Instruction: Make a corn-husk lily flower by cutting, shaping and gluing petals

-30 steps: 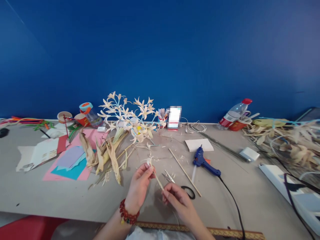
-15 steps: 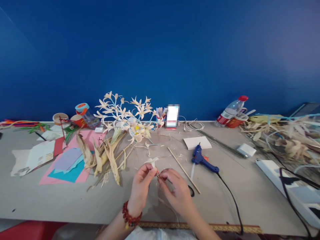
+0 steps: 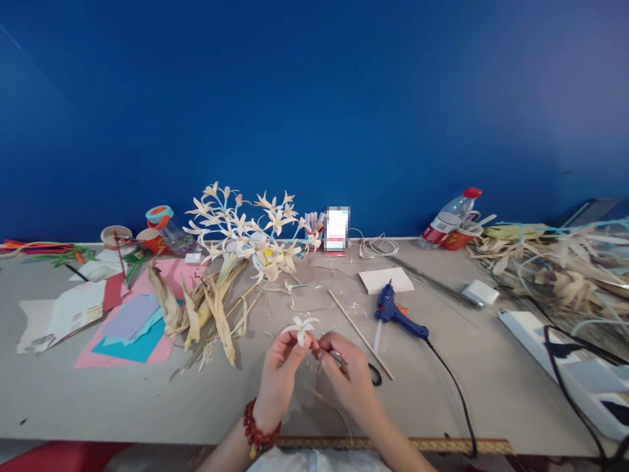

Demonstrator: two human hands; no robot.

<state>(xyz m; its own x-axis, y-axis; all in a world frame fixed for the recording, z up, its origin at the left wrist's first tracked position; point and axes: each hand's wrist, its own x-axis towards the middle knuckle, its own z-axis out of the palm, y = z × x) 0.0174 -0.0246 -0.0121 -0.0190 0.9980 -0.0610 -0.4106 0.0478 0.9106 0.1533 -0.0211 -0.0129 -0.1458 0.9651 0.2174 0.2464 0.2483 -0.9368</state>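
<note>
Between the thumb and fingers of my left hand is a small cream husk flower, its petals spread and facing up. My right hand is closed in a pinch right beside the flower's base, fingertips close to those of the left; what it pinches is too small to make out. Scissors with a black handle lie partly hidden behind my right hand. Beyond my hands stands a bunch of similar husk flowers on pale blue stems. Dried corn husks lie to the left.
A blue glue gun with a black cord rests right of a thin wooden stick. Coloured paper lies at left. At right are a power strip, a bottle and a husk pile. A phone stands against the wall.
The flower in my left hand has turned, so its spread petals now show more fully. My right fingertips have shifted slightly at its base. The view has moved a little.
</note>
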